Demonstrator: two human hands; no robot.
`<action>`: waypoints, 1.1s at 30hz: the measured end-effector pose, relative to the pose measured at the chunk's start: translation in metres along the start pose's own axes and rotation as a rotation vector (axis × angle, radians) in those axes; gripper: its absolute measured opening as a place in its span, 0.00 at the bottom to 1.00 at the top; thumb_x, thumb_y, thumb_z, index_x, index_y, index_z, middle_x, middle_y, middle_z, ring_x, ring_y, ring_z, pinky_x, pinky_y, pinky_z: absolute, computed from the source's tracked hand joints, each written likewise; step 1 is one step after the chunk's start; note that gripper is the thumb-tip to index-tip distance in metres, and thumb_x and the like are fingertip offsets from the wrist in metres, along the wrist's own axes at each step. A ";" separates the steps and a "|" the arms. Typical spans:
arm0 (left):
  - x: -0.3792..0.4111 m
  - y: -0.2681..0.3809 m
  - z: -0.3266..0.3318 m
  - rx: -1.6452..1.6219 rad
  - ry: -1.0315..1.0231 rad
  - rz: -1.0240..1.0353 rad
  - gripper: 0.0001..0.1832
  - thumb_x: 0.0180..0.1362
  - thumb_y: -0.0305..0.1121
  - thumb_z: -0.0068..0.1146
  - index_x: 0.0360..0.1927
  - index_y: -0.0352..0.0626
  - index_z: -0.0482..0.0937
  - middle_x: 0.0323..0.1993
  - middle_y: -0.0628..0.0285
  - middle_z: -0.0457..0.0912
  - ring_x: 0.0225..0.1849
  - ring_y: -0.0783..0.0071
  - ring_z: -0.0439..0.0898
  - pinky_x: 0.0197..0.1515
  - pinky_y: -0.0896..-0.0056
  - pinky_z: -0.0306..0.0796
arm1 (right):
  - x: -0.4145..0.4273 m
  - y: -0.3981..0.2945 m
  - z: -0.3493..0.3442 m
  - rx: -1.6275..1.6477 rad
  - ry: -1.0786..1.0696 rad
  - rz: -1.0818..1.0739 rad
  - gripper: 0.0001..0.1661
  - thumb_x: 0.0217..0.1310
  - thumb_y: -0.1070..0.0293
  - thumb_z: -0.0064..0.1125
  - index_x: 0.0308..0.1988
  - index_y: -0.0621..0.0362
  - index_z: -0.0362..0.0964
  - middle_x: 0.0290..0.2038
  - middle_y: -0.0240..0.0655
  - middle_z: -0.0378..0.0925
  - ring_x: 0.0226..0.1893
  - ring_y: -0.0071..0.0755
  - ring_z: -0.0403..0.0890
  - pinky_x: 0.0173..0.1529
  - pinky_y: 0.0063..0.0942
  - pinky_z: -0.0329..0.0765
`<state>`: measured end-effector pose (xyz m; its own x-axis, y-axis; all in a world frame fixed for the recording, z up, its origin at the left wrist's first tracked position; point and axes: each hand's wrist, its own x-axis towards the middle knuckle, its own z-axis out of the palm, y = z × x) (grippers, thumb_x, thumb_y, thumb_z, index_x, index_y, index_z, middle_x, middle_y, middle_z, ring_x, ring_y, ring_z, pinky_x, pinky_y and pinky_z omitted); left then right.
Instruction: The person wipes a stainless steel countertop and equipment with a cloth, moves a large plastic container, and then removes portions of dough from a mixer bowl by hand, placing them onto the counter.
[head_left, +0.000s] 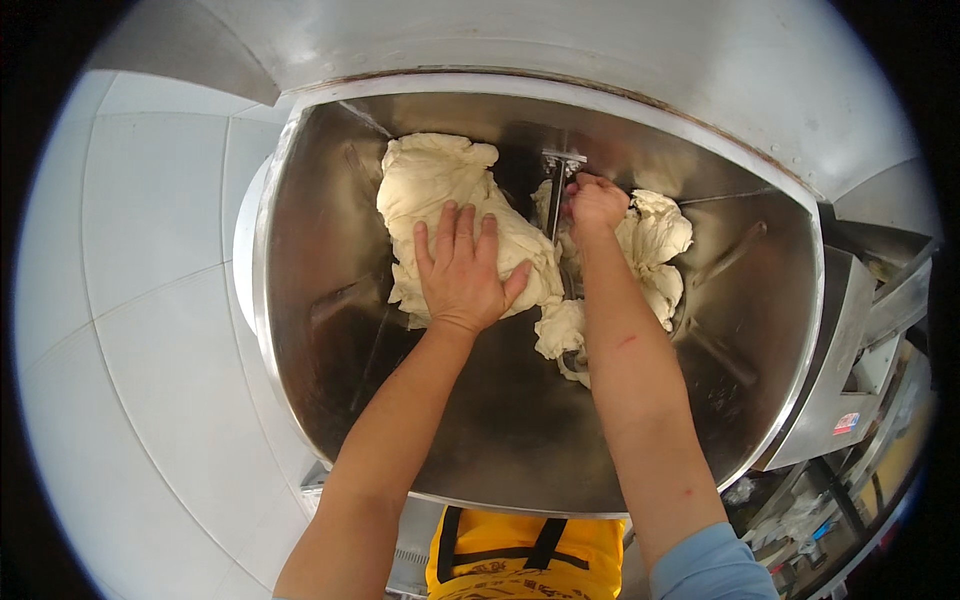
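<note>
My left hand (463, 281) lies flat with spread fingers on a large slab of pale dough (435, 176), in the left half of a stainless-steel mixer bowl (517, 435). My right hand (600, 202) is curled into a fist beside an upright metal bar (556, 199) with a T-shaped top, near the bowl's back wall. Its fingers face away from me, so whether they grip anything is hidden. Torn lumps of dough (656, 240) sit right of my right forearm. A smaller dough piece (561, 330) clings around a metal part low in the middle, partly covered by that forearm.
The bowl's metal rim (262, 300) surrounds both arms. Behind it rises a steel machine housing (525, 37). White tiles (157, 225) lie to the left. At right stands a metal cabinet (825, 382) bearing a sticker. A yellow apron (517, 555) is at the near rim.
</note>
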<state>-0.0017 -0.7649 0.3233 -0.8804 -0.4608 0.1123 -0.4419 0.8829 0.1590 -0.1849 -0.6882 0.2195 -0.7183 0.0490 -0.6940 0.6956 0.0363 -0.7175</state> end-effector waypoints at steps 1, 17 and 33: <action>-0.001 -0.001 0.000 -0.003 -0.004 -0.003 0.36 0.53 0.61 0.55 0.55 0.42 0.77 0.61 0.52 0.73 0.70 0.51 0.62 0.72 0.35 0.41 | -0.006 -0.006 0.002 -0.012 0.016 0.007 0.05 0.59 0.73 0.58 0.34 0.64 0.77 0.22 0.35 0.78 0.18 0.26 0.74 0.20 0.27 0.71; -0.003 -0.006 0.005 -0.152 0.040 -0.045 0.36 0.49 0.61 0.58 0.53 0.43 0.79 0.59 0.52 0.75 0.69 0.54 0.64 0.72 0.38 0.45 | -0.046 -0.001 -0.020 -0.872 0.005 -1.118 0.09 0.58 0.70 0.59 0.39 0.59 0.80 0.33 0.43 0.81 0.32 0.48 0.82 0.38 0.39 0.79; -0.007 -0.009 0.009 -0.167 0.069 -0.052 0.36 0.47 0.62 0.59 0.52 0.43 0.79 0.59 0.52 0.75 0.69 0.57 0.64 0.73 0.41 0.45 | -0.081 -0.052 0.027 -2.475 -0.456 -1.004 0.25 0.66 0.65 0.48 0.58 0.69 0.69 0.40 0.37 0.85 0.36 0.38 0.88 0.31 0.37 0.80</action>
<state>0.0070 -0.7689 0.3120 -0.8408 -0.5152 0.1659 -0.4463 0.8334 0.3260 -0.1630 -0.7209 0.3118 -0.4021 -0.6766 -0.6169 -0.9137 0.2537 0.3174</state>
